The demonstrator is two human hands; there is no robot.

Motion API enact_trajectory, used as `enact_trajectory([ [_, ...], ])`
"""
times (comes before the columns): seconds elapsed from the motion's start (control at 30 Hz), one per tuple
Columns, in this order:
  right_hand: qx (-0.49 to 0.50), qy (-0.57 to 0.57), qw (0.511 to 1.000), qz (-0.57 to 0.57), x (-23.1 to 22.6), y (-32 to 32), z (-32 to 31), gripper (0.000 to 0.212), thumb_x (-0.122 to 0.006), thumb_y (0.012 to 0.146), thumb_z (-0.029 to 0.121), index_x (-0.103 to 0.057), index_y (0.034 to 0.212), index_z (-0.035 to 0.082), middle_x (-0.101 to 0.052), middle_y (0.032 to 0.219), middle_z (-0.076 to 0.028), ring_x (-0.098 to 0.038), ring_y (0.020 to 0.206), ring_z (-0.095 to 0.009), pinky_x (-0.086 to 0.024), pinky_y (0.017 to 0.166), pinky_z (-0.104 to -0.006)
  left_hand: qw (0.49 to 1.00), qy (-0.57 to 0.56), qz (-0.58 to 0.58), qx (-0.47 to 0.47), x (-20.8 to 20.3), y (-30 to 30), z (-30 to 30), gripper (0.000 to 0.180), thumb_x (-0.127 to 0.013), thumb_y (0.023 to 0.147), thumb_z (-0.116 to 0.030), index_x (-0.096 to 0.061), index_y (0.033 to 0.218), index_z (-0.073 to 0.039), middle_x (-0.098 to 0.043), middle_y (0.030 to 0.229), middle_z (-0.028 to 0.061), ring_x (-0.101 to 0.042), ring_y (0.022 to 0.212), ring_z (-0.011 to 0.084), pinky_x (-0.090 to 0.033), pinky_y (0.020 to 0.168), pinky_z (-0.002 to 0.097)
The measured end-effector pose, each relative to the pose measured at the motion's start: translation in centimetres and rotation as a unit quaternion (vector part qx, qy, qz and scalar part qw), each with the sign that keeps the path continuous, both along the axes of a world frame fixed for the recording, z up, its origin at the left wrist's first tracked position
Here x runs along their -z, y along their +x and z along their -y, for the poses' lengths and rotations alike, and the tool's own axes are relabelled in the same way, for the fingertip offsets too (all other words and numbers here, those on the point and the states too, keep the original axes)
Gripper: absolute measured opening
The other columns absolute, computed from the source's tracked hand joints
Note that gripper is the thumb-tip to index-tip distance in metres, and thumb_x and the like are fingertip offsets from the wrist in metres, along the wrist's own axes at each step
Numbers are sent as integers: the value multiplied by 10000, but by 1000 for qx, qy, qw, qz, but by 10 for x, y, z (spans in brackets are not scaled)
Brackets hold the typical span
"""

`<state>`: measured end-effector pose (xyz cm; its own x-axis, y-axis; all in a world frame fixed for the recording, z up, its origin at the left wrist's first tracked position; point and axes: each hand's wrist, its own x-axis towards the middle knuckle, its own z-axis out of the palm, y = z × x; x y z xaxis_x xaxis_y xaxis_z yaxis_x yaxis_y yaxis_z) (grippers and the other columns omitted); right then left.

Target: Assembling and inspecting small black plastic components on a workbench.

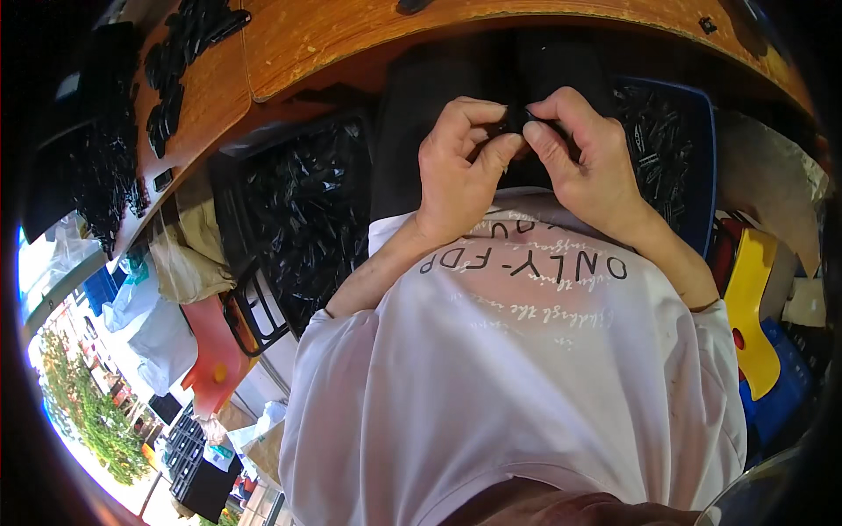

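Observation:
Over my dark-trousered lap, just below the table edge, my left hand (460, 167) and my right hand (588, 158) meet fingertip to fingertip. Both are closed in a pinch on a small black piece (517, 119). Against the dark cloth its shape is hard to make out, and the fingers cover much of it. Beyond my left forearm is a dark bin (230, 188) heaped with glossy black plastic parts (307, 202). Close to my right hand stands a blue bin (707, 167) holding similar slim black parts (653, 149).
A worn brown wooden table (333, 44) curves across the far side. Long black parts (180, 61) lie in rows at its left, with a dark heap (105, 184) beyond. A yellow chair back (752, 307) stands at right, a pink-red one (213, 351) at left beside bags (153, 324).

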<state>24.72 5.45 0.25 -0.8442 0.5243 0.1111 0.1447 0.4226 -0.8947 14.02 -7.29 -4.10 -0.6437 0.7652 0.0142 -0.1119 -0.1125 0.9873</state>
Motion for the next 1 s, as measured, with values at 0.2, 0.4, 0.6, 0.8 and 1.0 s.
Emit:
enact_trajectory([
  [0.2,8,-283,954,98,-7,2,-11,113,-627,947,107,-605,912,1,-613,710,-37,-520,583,-70,-401,498,-235,922,59,-382,-5,15,-14,-2,345,-727,796,94,-597,1095,-18,-680,1064,148,-696,903,236,-565,751,306],
  [0.4,33,-523,829,195,-13,-1,-21,83,-582,968,110,-554,911,57,-452,693,25,-333,528,-6,-162,397,-177,846,49,-528,58,14,-28,5,348,-751,764,36,-610,1077,-16,-683,1066,168,-698,888,318,-581,705,364],
  [0.6,16,-593,763,258,3,-5,-36,104,-619,915,109,-570,889,22,-514,665,-25,-292,439,-29,-157,374,-227,775,108,-612,115,14,-42,4,284,-708,788,18,-644,1063,-8,-687,1090,157,-700,891,311,-586,729,366],
  [0.8,46,-556,810,181,8,-6,-30,98,-621,949,135,-623,981,43,-522,688,-2,-317,474,-20,-167,402,-199,980,31,-195,9,14,-16,8,392,-719,849,90,-564,1204,33,-681,1113,189,-712,909,209,-586,824,288],
  [1.0,10,-476,873,107,3,11,-31,238,-606,1014,226,-627,1155,36,-541,756,17,-394,547,-10,-249,454,-162,986,34,153,51,-1,-29,13,385,-676,902,56,-567,1271,45,-682,1129,203,-730,922,247,-625,823,335],
])
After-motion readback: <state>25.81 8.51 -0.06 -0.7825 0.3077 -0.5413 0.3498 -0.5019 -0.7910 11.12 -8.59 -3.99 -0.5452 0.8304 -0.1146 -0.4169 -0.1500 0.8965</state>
